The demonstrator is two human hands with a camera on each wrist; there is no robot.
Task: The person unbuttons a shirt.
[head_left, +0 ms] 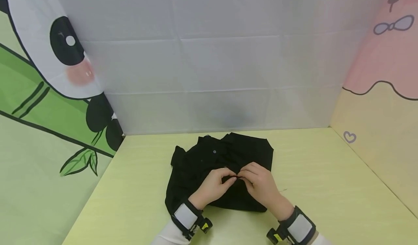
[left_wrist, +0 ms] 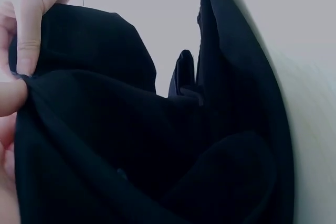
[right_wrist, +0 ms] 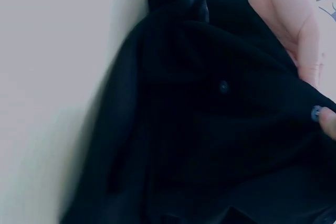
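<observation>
A black buttoned shirt (head_left: 248, 148) lies bunched on the table. My left hand (head_left: 212, 185) pinches its cloth between thumb and fingers near the front middle. Fingertip to fingertip with it, my right hand (head_left: 261, 183) pinches the same stretch of fabric. In the right wrist view, a small button (right_wrist: 315, 113) sits right beside a thumb tip (right_wrist: 329, 123), and another button (right_wrist: 224, 86) shows on the cloth farther in. The left wrist view has the fabric raised in a fold at the pinching fingers (left_wrist: 29, 51). What lies between the fingertips is mostly hidden.
The pale yellow table (head_left: 326, 187) extends around the shirt. A grey-white panel (head_left: 228, 56) stands behind it, with printed side panels at left (head_left: 39, 158) and right (head_left: 375, 129). Each wrist wears a strapped camera device.
</observation>
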